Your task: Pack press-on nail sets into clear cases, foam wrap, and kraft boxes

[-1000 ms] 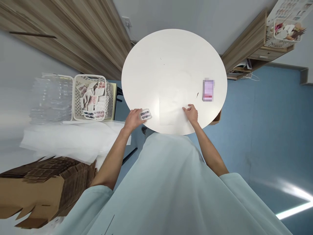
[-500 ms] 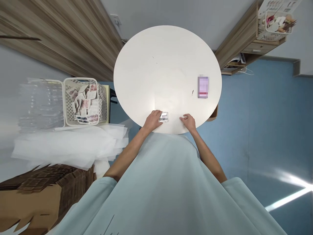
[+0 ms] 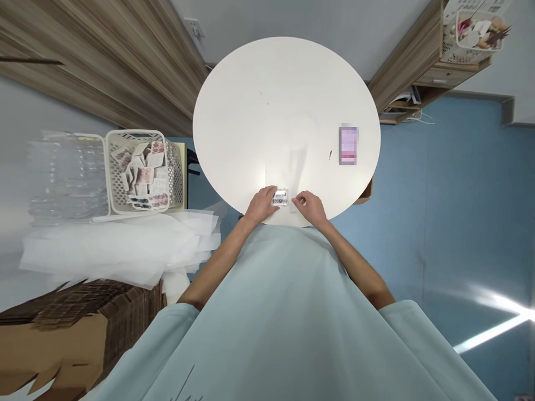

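At the near edge of the white table, my left hand (image 3: pixel 262 204) grips the left end of a small clear plastic case (image 3: pixel 280 197). The case lies flat and shows a row of small dark round items, too small to name. Just right of the case, my right hand (image 3: pixel 310 207) has its thumb and fingertips pinched together. A thin see-through plastic strip (image 3: pixel 297 164), faint against the white top, runs from these fingertips toward the far side.
The oval white table (image 3: pixel 251 100) carries a blurred purple rectangular item (image 3: pixel 348 146) and a small dark mark (image 3: pixel 330 155). To the left stand a white basket (image 3: pixel 136 133) of printed packets, stacked clear plastic trays (image 3: pixel 67 178), white translucent sheets (image 3: pixel 121 239) and folded cardboard (image 3: pixel 54 345).
My right hand has moved left, close to the case. A faint clear strip now shows at its fingertips. My left hand stays on the case. The view has shifted slightly.
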A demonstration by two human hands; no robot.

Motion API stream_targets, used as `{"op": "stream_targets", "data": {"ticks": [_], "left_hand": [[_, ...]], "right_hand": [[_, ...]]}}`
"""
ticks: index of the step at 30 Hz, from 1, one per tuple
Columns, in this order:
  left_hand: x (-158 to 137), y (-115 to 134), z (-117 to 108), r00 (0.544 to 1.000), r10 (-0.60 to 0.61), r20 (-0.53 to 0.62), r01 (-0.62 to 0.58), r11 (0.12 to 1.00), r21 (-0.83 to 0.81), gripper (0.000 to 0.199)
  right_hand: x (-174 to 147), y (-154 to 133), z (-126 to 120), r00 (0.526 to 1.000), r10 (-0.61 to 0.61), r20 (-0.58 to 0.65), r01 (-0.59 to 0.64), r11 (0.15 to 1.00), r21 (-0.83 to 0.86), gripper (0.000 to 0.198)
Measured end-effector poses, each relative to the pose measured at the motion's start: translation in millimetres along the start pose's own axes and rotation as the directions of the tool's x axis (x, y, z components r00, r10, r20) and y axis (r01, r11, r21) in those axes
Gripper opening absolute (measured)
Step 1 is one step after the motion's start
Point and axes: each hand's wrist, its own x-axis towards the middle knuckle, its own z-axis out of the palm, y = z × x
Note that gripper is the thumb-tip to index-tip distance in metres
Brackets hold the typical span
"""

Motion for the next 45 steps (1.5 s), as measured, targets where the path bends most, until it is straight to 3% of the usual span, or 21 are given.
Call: {"op": "stream_targets", "data": {"ticks": [3,7,13,16,22,27,30,34,38,40,42,45], "left_hand": [[-6,4,-1,0.982,-0.16,-0.101,0.144,0.978,-0.148,0.054],[-13,9,-2,0.907,-0.397,-0.137,0.338,0.884,-0.323,0.04],[-4,12,-3,0.835,-0.544,-0.082,0.487,0.8,-0.351,0.023],[0,10,-2,0.81,-0.58,-0.087,0.527,0.785,-0.325,0.016],[2,3,2,0.796,-0.594,-0.118,0.538,0.783,-0.31,0.017],[5,1,7,0.795,-0.594,-0.125,0.547,0.79,-0.277,0.013],[5,3,9,0.789,-0.599,-0.138,0.558,0.792,-0.248,0.011],[4,7,12,0.802,-0.579,-0.149,0.55,0.812,-0.197,0.012],[1,12,12,0.826,-0.491,-0.277,0.481,0.87,-0.106,0.02],[-2,14,11,0.894,-0.342,-0.291,0.347,0.937,-0.034,0.024],[-5,14,10,0.959,-0.155,-0.236,0.165,0.986,0.021,0.029],[-11,15,12,0.992,0.044,-0.118,-0.04,0.999,0.034,0.037]], "right_hand": [[13,-19,17,0.992,-0.062,0.111,0.07,0.996,-0.062,0.017],[32,-30,44,0.97,-0.061,0.236,0.099,0.983,-0.153,0.016],[41,-35,65,0.95,-0.014,0.313,0.106,0.955,-0.279,0.035],[40,-36,67,0.943,-0.005,0.333,0.109,0.95,-0.294,0.032],[35,-26,54,0.967,-0.014,0.256,0.07,0.975,-0.211,0.02],[34,-2,35,0.989,0.118,0.091,-0.099,0.976,-0.192,0.015],[37,7,32,0.977,0.202,0.075,-0.189,0.971,-0.144,0.017],[39,5,39,0.96,0.237,0.148,-0.236,0.971,-0.028,0.019],[39,1,45,0.946,0.268,0.182,-0.282,0.958,0.05,0.018],[38,1,46,0.946,0.269,0.18,-0.284,0.957,0.062,0.019],[38,3,45,0.948,0.26,0.183,-0.277,0.958,0.075,0.021],[38,6,43,0.95,0.248,0.192,-0.274,0.954,0.124,0.024]]}}
